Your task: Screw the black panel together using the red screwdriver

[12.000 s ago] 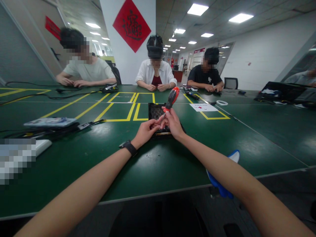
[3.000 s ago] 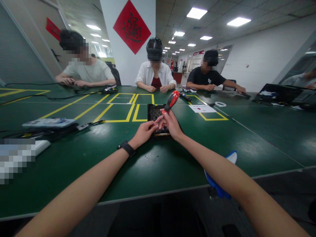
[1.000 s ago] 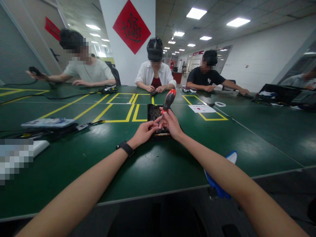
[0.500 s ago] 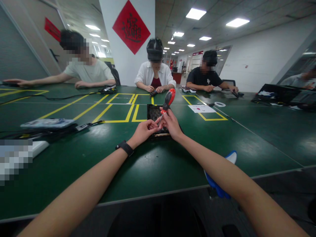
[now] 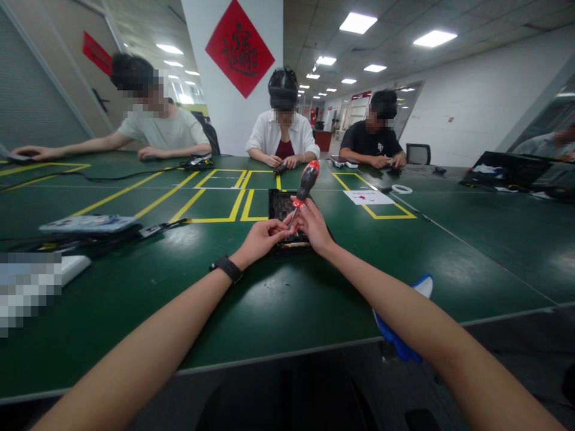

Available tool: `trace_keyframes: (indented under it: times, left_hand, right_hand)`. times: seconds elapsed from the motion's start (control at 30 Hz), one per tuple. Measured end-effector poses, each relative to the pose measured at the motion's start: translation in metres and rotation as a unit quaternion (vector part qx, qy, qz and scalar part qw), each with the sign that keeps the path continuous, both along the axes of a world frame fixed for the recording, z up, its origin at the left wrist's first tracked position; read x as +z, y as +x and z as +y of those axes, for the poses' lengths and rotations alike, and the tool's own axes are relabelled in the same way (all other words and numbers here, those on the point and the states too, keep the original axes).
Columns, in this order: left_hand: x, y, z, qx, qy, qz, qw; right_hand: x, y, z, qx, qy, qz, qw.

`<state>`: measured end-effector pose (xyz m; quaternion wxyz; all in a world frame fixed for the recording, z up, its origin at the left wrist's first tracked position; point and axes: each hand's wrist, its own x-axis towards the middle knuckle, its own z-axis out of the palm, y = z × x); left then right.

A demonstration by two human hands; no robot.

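My right hand (image 5: 315,227) is closed round a screwdriver (image 5: 308,179) with a red and black handle. The handle tilts up and to the right, and its thin metal shaft points down toward my left fingertips. My left hand (image 5: 264,238), a black band on its wrist, is pinched at the shaft's lower end. Whatever sits between those fingertips is too small to make out. Beneath both hands a black open case (image 5: 279,206) with dark inner parts lies on the table, partly covered by my fingers.
The green table (image 5: 251,311) carries yellow tape outlines. A blue and white glove (image 5: 398,341) hangs over the near edge, partly behind my right forearm. A paper sheet (image 5: 368,197) and a white ring (image 5: 401,189) lie right of the case. Cables and a flat box (image 5: 90,224) lie left. Co-workers sit opposite.
My hands and the screwdriver hold almost the same pose. The co-worker at the right has drawn an outstretched arm inward, both hands now together. The left co-worker's far hand has shifted slightly.
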<state>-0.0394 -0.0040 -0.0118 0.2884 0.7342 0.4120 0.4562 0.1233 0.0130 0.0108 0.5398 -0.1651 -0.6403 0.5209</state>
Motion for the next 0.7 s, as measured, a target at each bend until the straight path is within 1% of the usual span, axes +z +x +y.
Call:
trace_keyframes:
  times: [0.17,0.3,0.6,0.7]
  left_hand:
    - [0.0003,0.0036,-0.0003,0.007,-0.009,-0.020,1.000]
    - [0.0011,0.0046,-0.0012,0.019,-0.003,-0.006,1.000]
    - [0.0017,-0.0004,-0.0014,0.013,0.034,0.040,0.999]
    - [0.0026,0.0015,-0.0023,0.015,0.030,0.032,0.999]
  right_hand:
    - [0.0007,-0.0011,-0.0006,-0.014,0.003,0.011,1.000]
    - [0.0007,-0.0015,-0.0005,-0.016,0.001,0.012,1.000]
    - [-0.0001,0.0000,0.0003,-0.007,-0.021,0.008,1.000]
    - [0.0002,-0.0003,0.0000,-0.012,-0.014,0.014,1.000]
